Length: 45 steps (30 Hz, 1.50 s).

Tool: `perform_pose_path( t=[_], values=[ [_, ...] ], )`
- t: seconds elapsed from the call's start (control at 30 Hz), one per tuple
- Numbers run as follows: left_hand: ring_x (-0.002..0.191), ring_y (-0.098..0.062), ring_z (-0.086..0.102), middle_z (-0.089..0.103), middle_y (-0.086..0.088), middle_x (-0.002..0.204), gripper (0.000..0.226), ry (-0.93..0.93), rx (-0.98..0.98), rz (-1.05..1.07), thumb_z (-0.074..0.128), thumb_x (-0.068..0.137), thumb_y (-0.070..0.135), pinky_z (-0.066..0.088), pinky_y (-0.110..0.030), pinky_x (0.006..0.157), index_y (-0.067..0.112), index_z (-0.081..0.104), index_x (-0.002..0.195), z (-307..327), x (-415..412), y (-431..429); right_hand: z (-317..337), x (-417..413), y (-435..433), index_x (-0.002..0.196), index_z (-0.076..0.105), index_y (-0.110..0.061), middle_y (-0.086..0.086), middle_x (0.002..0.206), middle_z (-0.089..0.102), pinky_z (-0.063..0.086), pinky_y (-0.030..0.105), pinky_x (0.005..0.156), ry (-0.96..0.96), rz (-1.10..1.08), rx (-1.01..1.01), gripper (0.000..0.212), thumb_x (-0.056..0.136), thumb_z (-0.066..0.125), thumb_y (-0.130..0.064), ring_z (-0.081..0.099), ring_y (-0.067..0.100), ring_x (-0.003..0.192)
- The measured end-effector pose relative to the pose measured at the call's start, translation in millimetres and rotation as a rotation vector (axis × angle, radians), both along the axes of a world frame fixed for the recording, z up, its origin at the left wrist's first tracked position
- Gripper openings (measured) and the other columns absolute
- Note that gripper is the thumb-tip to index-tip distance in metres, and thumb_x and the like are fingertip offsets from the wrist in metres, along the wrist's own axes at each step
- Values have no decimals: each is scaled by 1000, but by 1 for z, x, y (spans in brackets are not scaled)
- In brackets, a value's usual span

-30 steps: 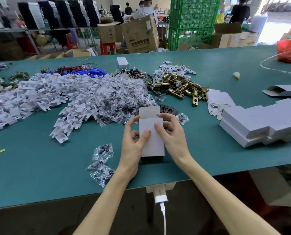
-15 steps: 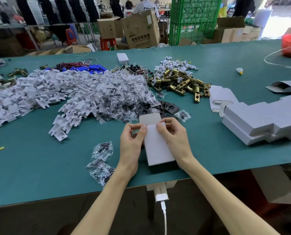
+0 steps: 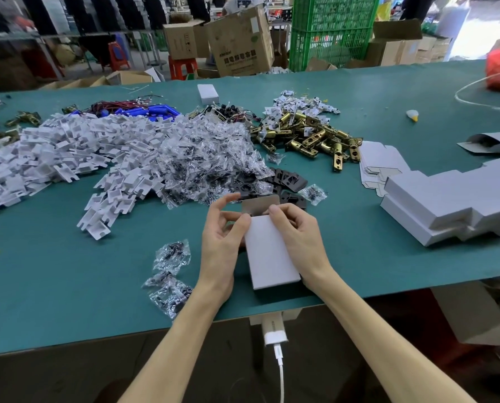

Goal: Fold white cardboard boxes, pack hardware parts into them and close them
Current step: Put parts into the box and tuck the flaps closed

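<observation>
**Box tipped back, top still open**

The left hand (image 3: 222,242) has a pinching grip on the white box (image 3: 272,257); the box now lies flatter at the table (image 3: 68,286) edge, top flap (image 3: 260,205) up; the right hand (image 3: 298,242) grips its right side; closing probably comes next.

green crate stack (image 3: 333,30), brown cartons (image 3: 240,42) behind teal table (image 3: 53,286).

The person shows as two slim forearms and two hands, all uncovered. The left forearm (image 3: 184,333) and the right forearm (image 3: 376,333) are long and narrow on the near side of the table edge (image 3: 97,330), thinning to slender wrists just beyond it. The left hand (image 3: 222,239) and the right hand (image 3: 299,242), farther beyond that edge, have long fingers (image 3: 280,219) with short, plain nails.
</observation>
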<state>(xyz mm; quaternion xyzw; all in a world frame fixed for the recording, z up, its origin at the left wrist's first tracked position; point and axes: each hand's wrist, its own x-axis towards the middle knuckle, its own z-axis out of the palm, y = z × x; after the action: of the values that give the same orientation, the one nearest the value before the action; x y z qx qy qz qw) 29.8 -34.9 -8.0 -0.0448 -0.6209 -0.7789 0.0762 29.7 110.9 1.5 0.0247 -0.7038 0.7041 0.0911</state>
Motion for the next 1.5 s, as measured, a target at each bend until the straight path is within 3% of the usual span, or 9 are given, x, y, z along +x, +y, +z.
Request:
perform_pose_path(
  t=[0.07, 0.2, 0.33, 0.6, 0.93, 1.03, 1.17, 1.27, 1.5],
  values=[
    [90, -24, 60, 63, -5, 93, 37, -12, -23, -3, 70, 94, 29, 54, -50, 84, 42, 65, 128, 0, 0, 0, 1, 0, 0, 99, 63, -11, 7, 88, 67, 49, 33, 66, 26, -17, 14, 16, 100, 65, -27, 60, 11, 75],
    [87, -24, 58, 72, -8, 96, 16, -71, 4, 1, 73, 92, 36, 46, -50, 81, 23, 77, 100, 3, 2, 3, -1, -1, 0, 112, 50, -12, 12, 91, 67, 52, 36, 66, -10, -19, -60, 30, 95, 72, -24, 63, 15, 76],
    [83, -27, 57, 70, -24, 98, 36, -77, -26, -3, 71, 91, 52, 44, -48, 74, 16, 76, 96, 7, 4, 5, -2, -3, -1, 103, 62, -11, 3, 93, 69, 51, 26, 69, 53, -10, 19, 18, 96, 71, -25, 64, 10, 80],
    [84, -22, 57, 69, -12, 95, 22, -61, -99, 39, 70, 93, 34, 47, -45, 78, 14, 69, 100, 7, 6, 5, -2, -1, -3, 92, 66, -19, -11, 79, 67, 47, 29, 63, 47, -45, 92, 19, 101, 62, -35, 58, 5, 70],
    [79, -27, 59, 67, -28, 98, 26, -84, -107, 42, 69, 85, 35, 50, -47, 70, 12, 67, 98, 8, 8, 4, 2, 5, -3, 103, 67, -19, -2, 92, 72, 56, 51, 72, 46, -9, 146, 7, 102, 60, -20, 68, 24, 83],
    [76, -27, 56, 63, -28, 89, 25, -88, -100, 73, 71, 84, 37, 47, -47, 69, 13, 65, 91, 7, 7, 4, 3, 8, -2, 112, 69, -21, -3, 95, 73, 55, 45, 66, 50, 22, 170, 16, 103, 56, -19, 67, 21, 80],
    [74, -27, 51, 59, -17, 81, 16, -82, -84, 81, 73, 86, 33, 42, -47, 67, 22, 64, 78, 5, 5, 3, 4, 7, -2, 122, 66, -21, -9, 98, 68, 44, 19, 60, 34, 38, 200, 40, 91, 41, -22, 56, 0, 71],
    [74, -27, 50, 60, -14, 80, 14, -75, -75, 74, 74, 87, 31, 41, -46, 68, 27, 67, 75, 5, 4, 2, 3, 7, -1, 125, 63, -22, -1, 106, 66, 48, 25, 65, 14, 54, 164, 44, 89, 38, -23, 58, 6, 80],
    [73, -26, 51, 61, -10, 77, 13, -81, -47, 75, 75, 86, 32, 41, -43, 65, 27, 69, 75, 5, 5, 1, 1, 8, -3, 126, 61, -24, -11, 89, 64, 43, 21, 57, 31, 77, 185, 43, 89, 38, -22, 52, 3, 65]
  ],
)
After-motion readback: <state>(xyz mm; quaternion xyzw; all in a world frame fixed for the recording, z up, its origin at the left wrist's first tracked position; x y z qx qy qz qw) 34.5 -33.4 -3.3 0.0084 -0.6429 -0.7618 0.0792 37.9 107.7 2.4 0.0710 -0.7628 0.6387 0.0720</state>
